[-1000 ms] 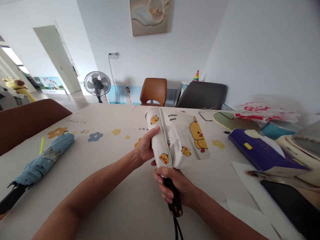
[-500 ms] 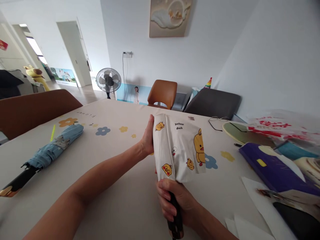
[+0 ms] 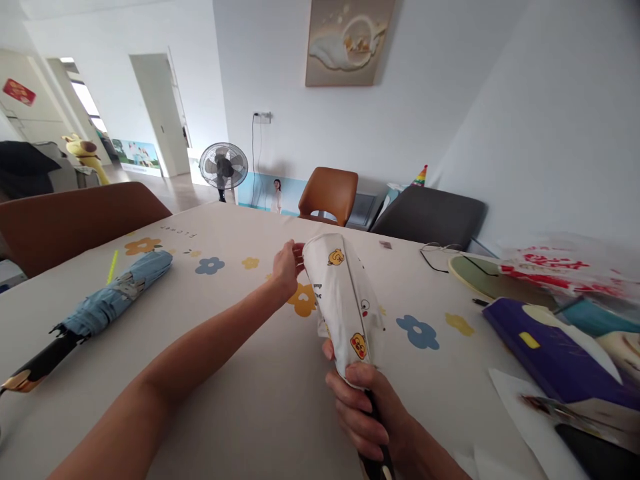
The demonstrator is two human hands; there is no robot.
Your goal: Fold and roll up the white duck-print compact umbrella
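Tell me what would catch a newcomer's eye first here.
First comes the white umbrella printed with yellow duck faces, held in the right grip near the middle of the view. Next is the light-blue umbrella, lying furled on the table at the left. Then the dark-purple package stands out at the right.

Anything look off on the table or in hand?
No spill or obvious damage. Slightly untidy: the white umbrella in the right hand has loose fabric at its sides, unlike the bundled blue umbrella; the glasses lie only partly over the green disc.
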